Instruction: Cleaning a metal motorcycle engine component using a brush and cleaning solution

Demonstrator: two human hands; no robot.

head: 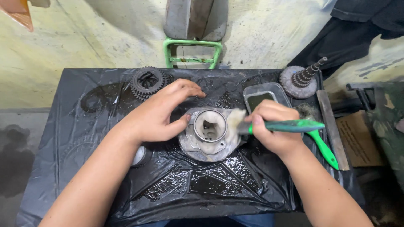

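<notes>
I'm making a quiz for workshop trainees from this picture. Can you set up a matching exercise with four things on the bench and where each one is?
Things:
1. paintbrush
2. round metal housing
3. dark gear
4. gear shaft

Places:
A. far right corner of the black sheet
B. under the left hand, at the middle
C. in the right hand
D. far side, left of the middle

Pairs: 1-C, 2-B, 3-D, 4-A
</notes>
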